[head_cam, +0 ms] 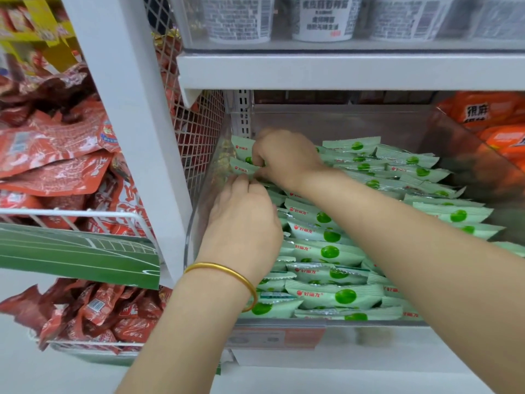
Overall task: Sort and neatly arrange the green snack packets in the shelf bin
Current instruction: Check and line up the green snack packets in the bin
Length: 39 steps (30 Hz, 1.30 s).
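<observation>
A clear plastic shelf bin (341,118) holds several pale green snack packets (326,251) with green dots, lying in loose overlapping rows. My right hand (287,157) reaches to the bin's back left corner and pinches a green packet (243,167) standing against the left wall, below another upright packet (241,145). My left hand (244,220), with a gold bangle on the wrist, lies just below it along the left wall. Its fingertips touch the lower edge of the same packet. What its fingers hold underneath is hidden.
Orange snack packs (488,115) fill the neighbouring bin on the right. White tubs (321,18) stand on the shelf above. A white upright post (133,123) and wire mesh (196,132) separate the bin from wire baskets of red packets (56,155) on the left.
</observation>
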Motion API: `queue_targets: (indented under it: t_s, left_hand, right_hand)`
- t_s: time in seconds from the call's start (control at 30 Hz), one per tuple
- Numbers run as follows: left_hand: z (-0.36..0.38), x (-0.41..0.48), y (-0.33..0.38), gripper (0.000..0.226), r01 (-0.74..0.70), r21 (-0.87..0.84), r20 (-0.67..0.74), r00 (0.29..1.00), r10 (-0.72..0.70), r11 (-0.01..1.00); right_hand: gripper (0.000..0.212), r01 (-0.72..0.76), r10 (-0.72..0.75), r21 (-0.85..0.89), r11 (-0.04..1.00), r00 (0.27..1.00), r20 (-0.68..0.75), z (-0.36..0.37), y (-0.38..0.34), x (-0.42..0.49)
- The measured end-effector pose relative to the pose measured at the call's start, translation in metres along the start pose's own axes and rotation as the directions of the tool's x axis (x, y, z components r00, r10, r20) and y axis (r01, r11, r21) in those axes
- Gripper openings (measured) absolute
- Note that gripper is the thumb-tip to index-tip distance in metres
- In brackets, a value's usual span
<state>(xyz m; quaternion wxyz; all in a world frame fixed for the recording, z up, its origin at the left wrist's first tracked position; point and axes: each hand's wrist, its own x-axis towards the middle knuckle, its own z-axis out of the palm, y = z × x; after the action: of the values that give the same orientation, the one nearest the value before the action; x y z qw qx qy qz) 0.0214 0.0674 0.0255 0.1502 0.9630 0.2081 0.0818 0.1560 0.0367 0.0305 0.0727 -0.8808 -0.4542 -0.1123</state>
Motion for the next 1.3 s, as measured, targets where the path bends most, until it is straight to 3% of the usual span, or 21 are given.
queue_targets:
  t_s: [0.27,0.47,0.53,0.63,0.87,1.17,1.3]
  left_hand:
    - [0.0,-0.001,0.002,0.033,0.01,-0.014,-0.028,1.0,-0.011,1.0]
    - [0.002,0.001,0.002,0.042,0.011,0.0,-0.032,0.999,-0.01,1.0]
    - [0.002,0.002,0.003,0.041,0.011,0.007,-0.035,0.999,-0.011,1.0]
    - [0.002,0.003,0.003,0.041,0.012,0.012,-0.038,0.999,-0.011,1.0]
    - [0.003,0.004,0.004,0.044,0.01,0.019,-0.034,0.999,-0.009,1.0]
    - [0.002,0.007,0.002,0.042,0.009,0.01,-0.028,1.0,-0.009,1.0]
    - [0.002,0.007,0.001,0.042,0.007,0.008,-0.016,1.0,-0.007,1.0]
  right_hand:
    - [0.014,-0.011,0.007,0.26,0.965,1.0,0.019,-0.013,0.014,-0.008]
    - [0.019,0.035,-0.052,0.138,0.99,0.991,0.123,-0.006,0.006,-0.003]
    - [0.032,0.015,-0.026,0.149,0.989,0.997,0.078,-0.008,0.006,-0.007]
    - [0.053,-0.04,0.041,0.012,0.999,0.999,-0.022,-0.007,0.01,-0.011]
    - [0.037,-0.022,0.021,0.047,0.999,0.999,0.035,-0.006,0.016,-0.01]
    - [0.034,0.042,-0.034,-0.072,0.996,0.994,0.108,-0.006,0.015,-0.005]
    - [0.039,0.032,-0.031,-0.005,0.999,0.975,0.218,-0.015,0.022,-0.005]
